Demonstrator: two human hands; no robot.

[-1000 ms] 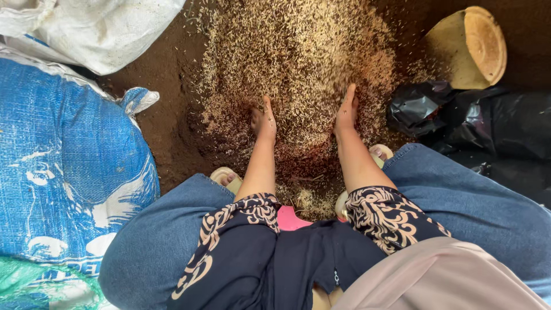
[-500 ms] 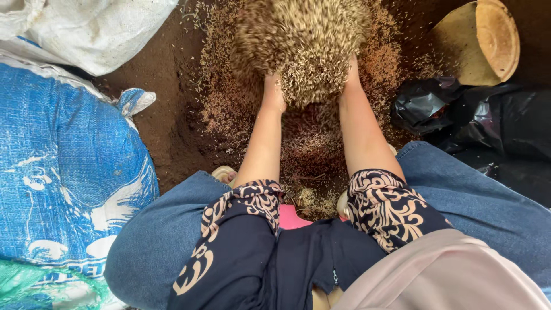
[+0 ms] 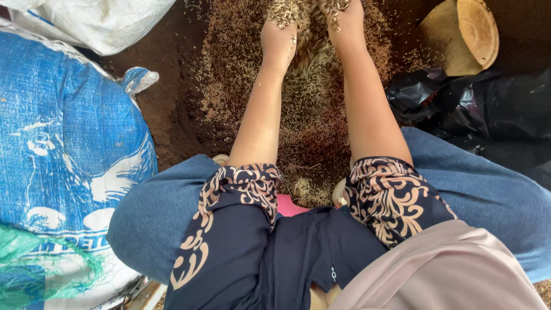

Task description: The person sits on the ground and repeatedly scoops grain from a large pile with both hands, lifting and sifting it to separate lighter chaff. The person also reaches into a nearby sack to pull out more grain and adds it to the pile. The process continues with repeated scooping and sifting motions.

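Head view: a scoop of dry husks (image 3: 307, 12) sits at the top edge, held up between two hands. Bits of it are falling down onto the big husk pile (image 3: 313, 109) on the dark soil floor (image 3: 172, 103). The pile lies right in front of the person, between the knees.

The left hand (image 3: 277, 35) and the right hand (image 3: 346, 23) are close together, side by side, cupped around the scoop. The fingers are partly cut off by the top edge and covered in husks, so I cannot tell just how they curl. Both arms reach straight out from dark sleeves (image 3: 241, 189) with tan swirls.

On the left lies a big blue woven sack (image 3: 63, 143) with white shapes printed on it. It is fat and full. A bit of green net (image 3: 40, 258) lies on its near end. Above it, in the top left corner, is a white sack (image 3: 97, 20). On the right is a crumpled black plastic bag (image 3: 482, 109), shiny and soft. Just above that bag lies a round tan basket (image 3: 468, 34), tipped on its side.
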